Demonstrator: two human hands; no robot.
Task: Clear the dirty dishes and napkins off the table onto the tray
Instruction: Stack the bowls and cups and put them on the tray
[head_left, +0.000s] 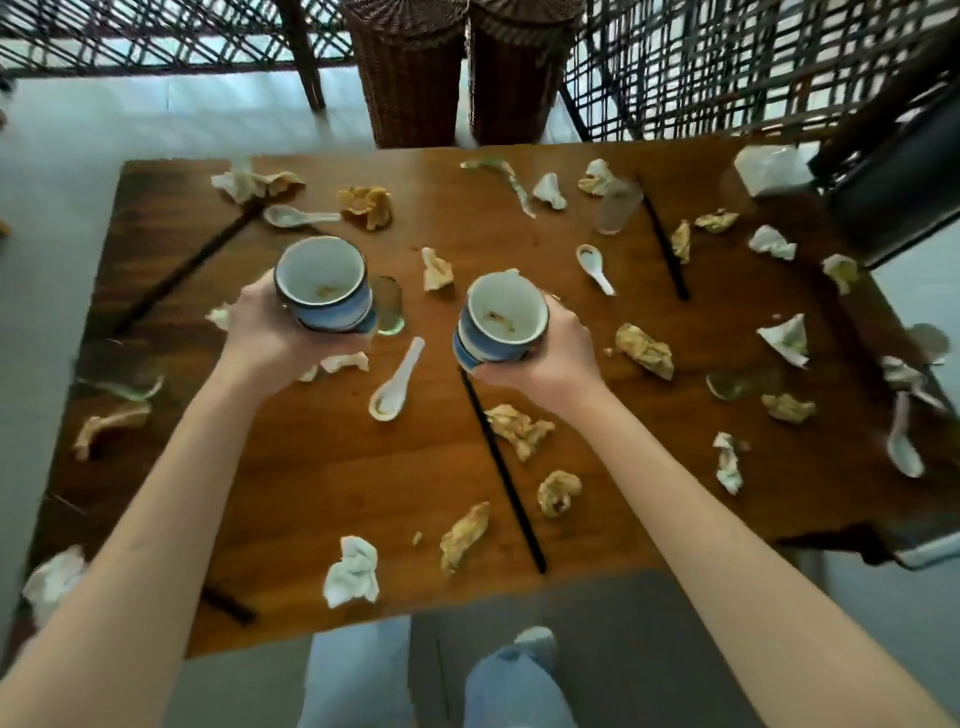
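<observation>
Left hand (260, 317) wraps round glazed blue-and-white cup (323, 283); right hand (553, 343) grips matching cup (503, 318). Below: glossy wood table (322, 478), crumpled napkins (352, 571), white ceramic spoon (396, 382).

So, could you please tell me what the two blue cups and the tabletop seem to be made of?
Both cups, in the left hand and right hand, look like glazed ceramic: glossy blue outside, white inside. The tabletop looks like varnished wood, with visible grain and sheen.

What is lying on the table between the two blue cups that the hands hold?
In the head view, between the left cup and the right cup lie a clear glass on its side and a crumpled napkin.
</observation>
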